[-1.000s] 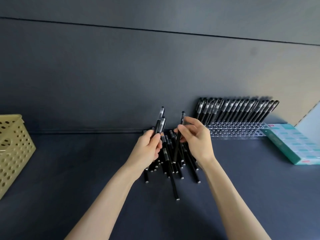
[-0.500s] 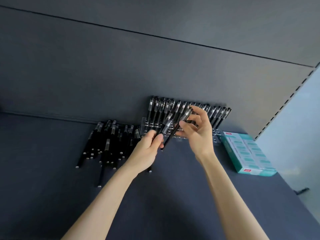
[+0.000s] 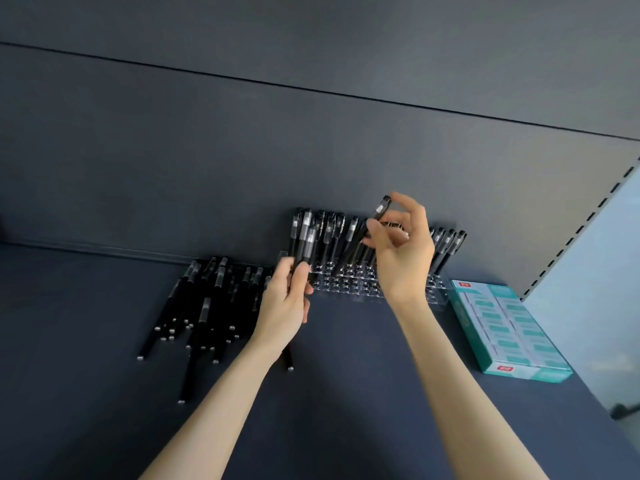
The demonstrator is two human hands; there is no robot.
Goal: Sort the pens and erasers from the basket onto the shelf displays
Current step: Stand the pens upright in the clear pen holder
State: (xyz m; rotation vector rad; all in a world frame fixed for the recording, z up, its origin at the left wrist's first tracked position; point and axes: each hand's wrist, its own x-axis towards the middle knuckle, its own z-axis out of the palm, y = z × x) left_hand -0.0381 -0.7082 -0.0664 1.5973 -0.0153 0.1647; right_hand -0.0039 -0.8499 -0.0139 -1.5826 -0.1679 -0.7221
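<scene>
Pens [image 3: 207, 306] lie heaped left of the left hand [image 3: 285, 306], which grips a small bundle [image 3: 304, 242] upright. Right hand [image 3: 401, 251] pinches one tilted pen [image 3: 381, 211], lower end at the clear rack [image 3: 346, 289] beneath it; teal box [image 3: 509, 327] lies farther right.

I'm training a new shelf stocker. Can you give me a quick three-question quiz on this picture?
1. Multiple choice: the right hand pinches
A) one pen
B) an eraser
C) a basket
2. True or false: the box lies to the right of the rack.
3. Fill in: the left hand grips several ___.

Key: 1 A; 2 true; 3 pens.
</scene>
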